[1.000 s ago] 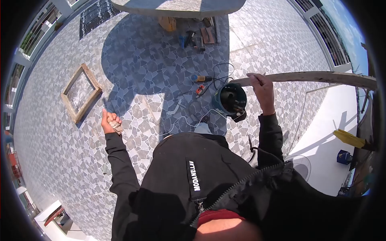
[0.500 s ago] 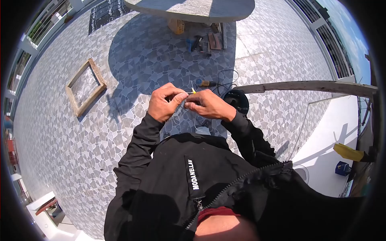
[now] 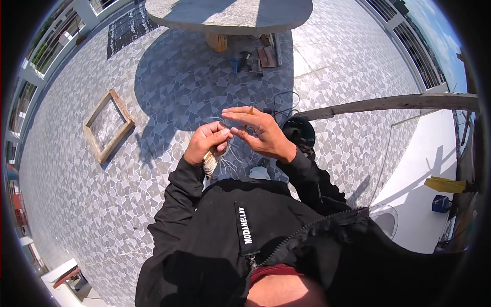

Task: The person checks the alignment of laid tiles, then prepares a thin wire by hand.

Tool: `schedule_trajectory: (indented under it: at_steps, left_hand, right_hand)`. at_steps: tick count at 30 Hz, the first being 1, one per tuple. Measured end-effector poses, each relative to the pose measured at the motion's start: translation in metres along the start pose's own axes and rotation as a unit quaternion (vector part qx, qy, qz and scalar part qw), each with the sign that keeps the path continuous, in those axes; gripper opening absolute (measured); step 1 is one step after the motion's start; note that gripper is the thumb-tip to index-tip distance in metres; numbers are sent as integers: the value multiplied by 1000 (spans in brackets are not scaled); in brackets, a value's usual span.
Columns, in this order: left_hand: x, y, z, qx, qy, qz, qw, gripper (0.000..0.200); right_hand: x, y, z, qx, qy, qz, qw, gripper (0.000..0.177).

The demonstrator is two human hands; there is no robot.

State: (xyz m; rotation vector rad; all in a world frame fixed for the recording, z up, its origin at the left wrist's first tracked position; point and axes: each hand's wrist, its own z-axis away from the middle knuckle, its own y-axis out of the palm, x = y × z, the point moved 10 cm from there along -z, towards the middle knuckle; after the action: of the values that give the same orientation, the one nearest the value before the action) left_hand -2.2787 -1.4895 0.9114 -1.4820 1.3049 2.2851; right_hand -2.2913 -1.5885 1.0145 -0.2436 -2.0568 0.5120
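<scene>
My left hand (image 3: 208, 140) is closed, its thumb and forefinger pinched at the ends of thin white strands (image 3: 231, 159) that hang loose below. A bundle of cream-coloured, cord-like loops (image 3: 209, 163) sticks out under that palm. Facing it, my right hand (image 3: 261, 134) has its fingers stretched out, the thumb tip right by the left thumb. A small yellow pointed piece (image 3: 250, 110) shows at the right hand's fingers, most of it hidden behind them.
A wooden frame (image 3: 109, 125) lies on the patterned floor at left. Ahead stands a round stone table (image 3: 230, 15), with hand tools (image 3: 250, 62) beneath it. A black bucket (image 3: 299, 132) and a wooden beam (image 3: 383, 105) are at right. A fan (image 3: 382, 222) stands near my right elbow.
My right hand has lifted its fingers and spread them away from the pinch. My left hand has turned and come slightly lower, bringing the cream bundle and loose strands into view.
</scene>
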Motion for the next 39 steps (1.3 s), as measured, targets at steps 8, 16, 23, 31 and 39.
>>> schedule_trajectory:
  at_steps: [8, 16, 23, 31, 39]
  left_hand:
    - [-23, -23, 16, -135, 175, -276, 935, 19]
    - [0, -65, 43, -87, 159, 219, 959, 18]
    - [-6, -75, 45, -154, 139, 183, 961, 14]
    - [-16, -47, 26, -165, 88, -66, 980, 16]
    - [-13, -34, 28, -184, 98, -119, 971, 16]
  right_hand:
    - [-32, 20, 7, 66, 111, -29, 991, 12]
    - [-95, 44, 65, 76, 267, -81, 957, 18]
    - [-126, -1, 82, -58, 207, 113, 970, 16]
    - [-51, -38, 28, -109, 195, -287, 932, 45]
    - [-36, 2, 22, 70, 212, -482, 847, 62]
